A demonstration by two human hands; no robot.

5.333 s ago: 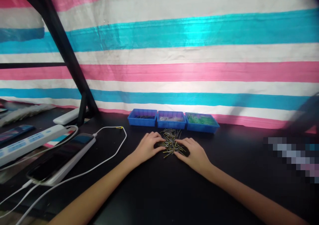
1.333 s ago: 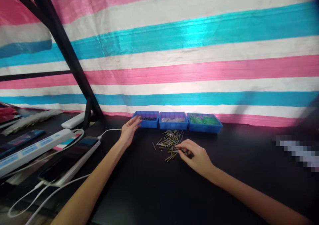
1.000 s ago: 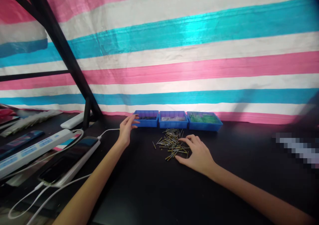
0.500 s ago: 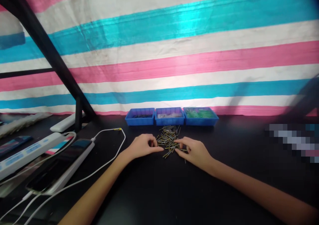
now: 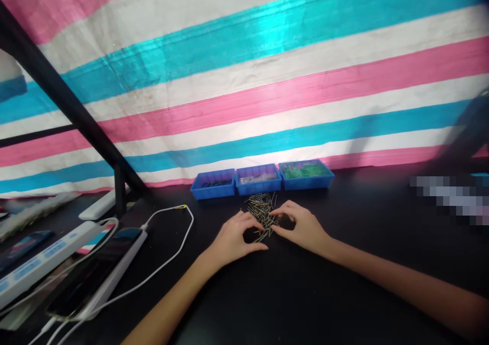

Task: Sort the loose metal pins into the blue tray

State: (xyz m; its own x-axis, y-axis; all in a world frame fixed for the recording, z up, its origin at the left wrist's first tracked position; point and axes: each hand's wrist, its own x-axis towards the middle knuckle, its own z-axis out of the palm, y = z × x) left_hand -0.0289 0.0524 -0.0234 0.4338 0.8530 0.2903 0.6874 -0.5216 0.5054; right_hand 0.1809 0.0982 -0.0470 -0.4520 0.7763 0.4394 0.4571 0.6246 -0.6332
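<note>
A loose pile of thin metal screws or pins (image 5: 261, 205), some grey and some brassy, lies on the black table (image 5: 244, 294). My left hand (image 5: 239, 235) is at the pile's near left side, thumb and fingers apart in a curve, with fingertips at the pieces. On the right side, my right hand (image 5: 300, 225) reaches in with thumb and forefinger spread, their tips touching or just over the pile. Neither hand visibly holds a piece. Parts of the pile are hidden behind the fingers.
Behind the pile stand three blue trays: the left tray (image 5: 196, 188) holds dark thin pieces, the middle tray (image 5: 260, 186) clear ones, the right tray (image 5: 309, 182) green ones. At left lie a phone (image 5: 95, 273), a white cable (image 5: 164, 258) and a power strip (image 5: 49, 258). A black frame bar (image 5: 76, 110) slants upward.
My left hand has moved right and nearer, its fingers spreading wider around the pile. My right hand has opened slightly. The pile looks more gathered, and the view has tilted.
</note>
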